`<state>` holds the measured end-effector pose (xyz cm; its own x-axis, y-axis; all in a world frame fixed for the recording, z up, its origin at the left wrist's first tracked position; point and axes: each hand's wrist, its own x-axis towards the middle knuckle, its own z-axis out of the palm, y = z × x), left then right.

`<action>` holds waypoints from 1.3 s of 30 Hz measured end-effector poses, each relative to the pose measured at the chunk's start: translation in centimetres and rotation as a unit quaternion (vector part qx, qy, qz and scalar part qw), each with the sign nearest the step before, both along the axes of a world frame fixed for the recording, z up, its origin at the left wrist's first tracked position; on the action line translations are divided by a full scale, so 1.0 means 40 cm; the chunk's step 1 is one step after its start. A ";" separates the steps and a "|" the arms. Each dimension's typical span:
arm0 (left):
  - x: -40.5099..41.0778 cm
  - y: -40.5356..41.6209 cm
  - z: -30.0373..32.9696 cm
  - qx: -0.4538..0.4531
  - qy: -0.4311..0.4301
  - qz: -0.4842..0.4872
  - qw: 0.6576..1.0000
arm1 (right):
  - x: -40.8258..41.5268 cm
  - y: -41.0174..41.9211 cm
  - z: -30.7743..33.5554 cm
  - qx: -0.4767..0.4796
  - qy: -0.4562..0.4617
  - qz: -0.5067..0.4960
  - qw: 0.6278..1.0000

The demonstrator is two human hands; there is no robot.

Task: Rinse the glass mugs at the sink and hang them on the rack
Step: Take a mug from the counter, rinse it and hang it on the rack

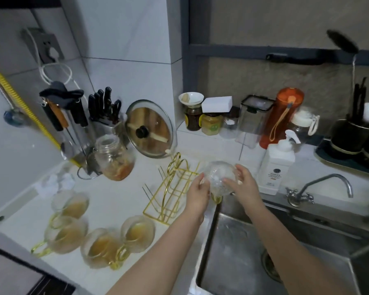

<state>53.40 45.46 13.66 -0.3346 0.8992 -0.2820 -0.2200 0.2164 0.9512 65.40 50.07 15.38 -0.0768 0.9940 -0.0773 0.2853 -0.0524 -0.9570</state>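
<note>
Both hands, left hand (197, 193) and right hand (244, 183), grip an upturned mug (221, 177) between them, beside the rack (170, 188). Hanging seems under way; next, lower it onto a prong.

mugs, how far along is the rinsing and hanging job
Done: nothing shows as finished; the gold rack has no mug hanging on it. In hand: both hands, left and right, hold one clear mug upside down beside the rack at the sink's edge. Left: four mugs with brownish liquid wait on the counter.
</note>
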 end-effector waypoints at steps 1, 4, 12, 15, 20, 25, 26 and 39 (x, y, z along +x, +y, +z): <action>-0.018 0.028 -0.007 -0.003 -0.011 -0.003 1.000 | -0.015 0.022 -0.007 -0.001 -0.002 -0.011 1.000; -0.058 0.100 -0.024 -0.018 -0.021 -0.024 0.999 | -0.055 0.080 -0.024 0.001 -0.027 -0.027 0.999; -0.124 0.195 -0.061 -0.072 -0.005 -0.080 0.994 | -0.110 0.183 -0.074 -0.001 -0.072 -0.020 0.997; -0.140 0.214 -0.061 -0.081 -0.026 -0.068 0.994 | -0.126 0.202 -0.098 -0.014 -0.065 -0.019 0.998; -0.160 0.224 -0.052 -0.101 -0.060 -0.072 0.990 | -0.149 0.232 -0.131 -0.058 -0.036 -0.035 0.997; -0.168 0.224 -0.059 -0.128 -0.073 -0.088 0.985 | -0.163 0.247 -0.155 -0.080 -0.035 -0.011 0.996; -0.168 0.227 -0.060 -0.132 -0.067 -0.086 0.985 | -0.163 0.250 -0.162 -0.082 -0.034 -0.009 0.996; -0.160 0.223 -0.079 -0.163 -0.032 -0.079 0.983 | -0.176 0.276 -0.232 -0.100 -0.018 -0.008 0.995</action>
<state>46.98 54.39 10.52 -0.1698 0.7968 -0.5799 -0.2161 0.5441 0.8107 58.38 61.10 6.09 -0.0542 0.9598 -0.2754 0.3172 -0.2449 -0.9162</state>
